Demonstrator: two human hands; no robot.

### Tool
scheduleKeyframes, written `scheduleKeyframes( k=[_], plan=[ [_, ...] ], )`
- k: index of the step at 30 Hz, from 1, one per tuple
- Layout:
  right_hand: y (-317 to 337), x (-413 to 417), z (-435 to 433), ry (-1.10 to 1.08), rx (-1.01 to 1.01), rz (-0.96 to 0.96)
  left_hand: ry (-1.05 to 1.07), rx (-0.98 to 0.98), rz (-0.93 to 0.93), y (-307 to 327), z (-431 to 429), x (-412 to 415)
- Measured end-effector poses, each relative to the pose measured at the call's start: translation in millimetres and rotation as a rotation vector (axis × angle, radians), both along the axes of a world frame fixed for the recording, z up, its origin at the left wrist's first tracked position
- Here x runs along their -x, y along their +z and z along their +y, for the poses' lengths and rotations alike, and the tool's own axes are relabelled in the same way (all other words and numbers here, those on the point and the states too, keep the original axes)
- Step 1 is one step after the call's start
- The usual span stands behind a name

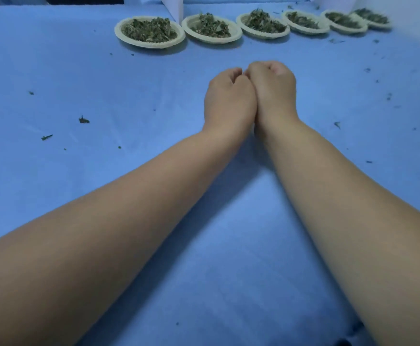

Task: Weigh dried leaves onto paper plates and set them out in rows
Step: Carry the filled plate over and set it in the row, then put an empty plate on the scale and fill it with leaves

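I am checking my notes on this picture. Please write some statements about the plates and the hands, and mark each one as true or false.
1. Six paper plates stand in one row at the far side of the blue cloth. True.
2. The plates are empty. False: each one holds dried leaves.
3. The left hand and the right hand touch side by side, fingers curled. True.
4. The left hand rests on the nearest plate. False: both hands are apart from the plates, on the near side of the row.
5. Small leaf bits lie scattered on the cloth. True.
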State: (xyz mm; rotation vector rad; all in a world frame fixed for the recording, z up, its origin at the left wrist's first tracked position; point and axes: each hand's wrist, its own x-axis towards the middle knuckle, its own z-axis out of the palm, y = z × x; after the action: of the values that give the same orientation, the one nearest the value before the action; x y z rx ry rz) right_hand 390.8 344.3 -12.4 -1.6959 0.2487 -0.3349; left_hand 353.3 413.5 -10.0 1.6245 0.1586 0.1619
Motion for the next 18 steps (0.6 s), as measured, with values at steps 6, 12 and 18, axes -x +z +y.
scheduleKeyframes(
  k=[6, 12, 18],
  plan=[
    [8.7, 107.0, -96.1, -0.134, -0.026, -0.02, -0.294, -0.015, -0.081, 12.4, -86.7, 92.8],
    [29.7, 208.1, -193.8, -0.345, -0.097, -0.113, -0.505, 0.083, -0.135, 33.8, -187.4, 177.1],
    [39.1, 332.2, -290.7, -0.587, -0.038, -0.217, -0.783, 0.132, -0.159, 39.2, -286.3, 276.0]
  ],
)
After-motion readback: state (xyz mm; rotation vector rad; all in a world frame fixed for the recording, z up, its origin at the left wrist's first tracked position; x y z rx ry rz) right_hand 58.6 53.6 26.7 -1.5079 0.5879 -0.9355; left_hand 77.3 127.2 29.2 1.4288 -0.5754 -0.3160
